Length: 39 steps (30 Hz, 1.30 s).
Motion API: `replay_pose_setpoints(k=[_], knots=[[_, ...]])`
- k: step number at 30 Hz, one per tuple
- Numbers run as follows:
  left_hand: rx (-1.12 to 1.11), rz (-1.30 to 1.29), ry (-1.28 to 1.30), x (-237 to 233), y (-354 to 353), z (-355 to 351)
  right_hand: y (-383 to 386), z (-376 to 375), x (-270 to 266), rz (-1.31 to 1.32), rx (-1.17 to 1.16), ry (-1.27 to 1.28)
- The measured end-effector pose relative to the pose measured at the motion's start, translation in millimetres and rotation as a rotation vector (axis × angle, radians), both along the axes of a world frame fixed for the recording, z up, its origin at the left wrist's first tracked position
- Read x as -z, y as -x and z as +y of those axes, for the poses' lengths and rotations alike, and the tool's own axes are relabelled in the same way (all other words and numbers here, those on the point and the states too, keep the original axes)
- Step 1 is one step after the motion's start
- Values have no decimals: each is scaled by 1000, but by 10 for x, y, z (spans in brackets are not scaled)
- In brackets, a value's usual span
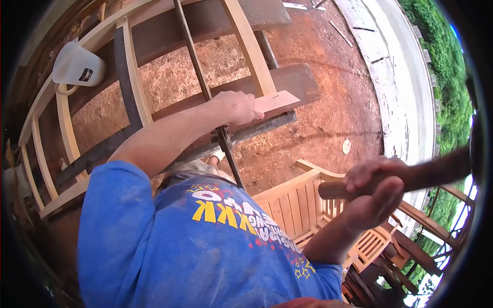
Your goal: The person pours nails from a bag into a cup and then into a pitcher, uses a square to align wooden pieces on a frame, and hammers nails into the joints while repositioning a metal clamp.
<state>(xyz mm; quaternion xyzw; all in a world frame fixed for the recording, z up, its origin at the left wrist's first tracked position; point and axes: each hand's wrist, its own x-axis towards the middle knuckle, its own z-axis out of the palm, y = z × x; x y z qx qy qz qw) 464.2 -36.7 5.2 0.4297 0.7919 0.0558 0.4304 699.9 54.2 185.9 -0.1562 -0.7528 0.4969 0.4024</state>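
Bright daylight, strongest at right, bent by a fisheye lens.
The road glares nearly white; soft shadow bands cross the dirt. The lower left is dim. Motion blurs the right hand and handle; the frame looks sharper, curving toward black rounded edges.

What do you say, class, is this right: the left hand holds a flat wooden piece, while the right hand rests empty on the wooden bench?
Not quite: the right hand isn't resting empty on the bench. The head view shows it raised, gripping a thick wooden handle. The left hand does hold a flat wooden piece.
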Motion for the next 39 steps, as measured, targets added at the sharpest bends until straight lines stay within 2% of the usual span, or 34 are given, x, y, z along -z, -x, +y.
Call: replay_pose_setpoints(k=[2,3,4,5,6,7,8,10,14,16,17,18,20,21,22,24,27,30,32,34,37,39], knots=[[-3,-3,-10,-21,17,-19,91,-88,73,125,-35,-3],[-1,-16,-8,-37,11,-32,46,-91,309,31,30,-16],[-2,-23,-10,-44,26,-39,-164,10,704,-254,80,-23],[-12,-6,-13,-20,58,-35,-280,28,1050,-649,109,94],[-13,6,-12,24,52,-28,-183,36,1248,-974,23,17],[3,14,-9,51,-3,-41,-162,40,1453,-1105,8,152],[2,19,-25,30,6,17,-243,65,1414,-999,54,253],[-31,52,-35,14,144,20,9,-109,914,-763,93,451],[-7,-7,15,-54,12,-25,78,-29,52,-22,7,-68],[-15,-11,0,-16,25,-9,116,-54,119,235,3,-161],[-17,-11,-3,-21,26,-11,89,-60,338,235,-58,-152],[-17,-14,-3,-24,17,-28,-3,-88,763,107,46,-179],[-28,-51,20,-116,56,-43,-219,-11,1600,-657,61,-77],[-24,-73,37,-142,26,-69,-206,-100,1651,-1044,71,-12],[-3,-52,17,-103,-44,-90,-193,-146,1627,-988,145,435],[-6,35,-47,8,21,-64,-80,-153,1366,-679,216,495],[-10,-25,0,-27,13,-48,40,-118,796,-182,235,285],[-11,24,-20,21,16,-5,73,-170,873,181,112,111],[-21,35,-14,40,8,-15,-182,-271,1410,-230,283,198],[-20,29,-4,6,8,-20,-252,-92,1710,-985,122,5],[-4,18,-23,57,28,-19,-83,-228,1526,-961,168,201],[-15,2,33,58,25,0,19,-342,1265,-737,199,252]])
